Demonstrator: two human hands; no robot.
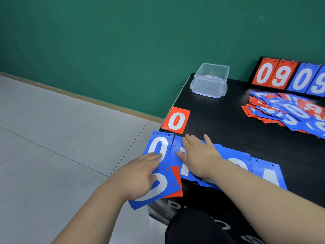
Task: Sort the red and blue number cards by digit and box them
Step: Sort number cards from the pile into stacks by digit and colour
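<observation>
One black desk (219, 120) carries one scoreboard (288, 76) showing two red digits and two blue, one mixed card heap (288, 111) and one clear box (210, 80). One red 0 card (176, 120) lies alone. Both hands lie flat, grasping nothing: left hand (140, 175) on two blue 0 cards (156, 143), right hand (198, 155) on the next blue card (175, 146).

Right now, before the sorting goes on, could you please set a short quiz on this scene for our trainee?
1. True or false: the clear plastic box already holds number cards.
2. Which digit shows on the lone red card? A) 0 B) 4 C) 9
3. What colour are the cards under the right hand?
Key: 1 false; 2 A; 3 blue.
</observation>
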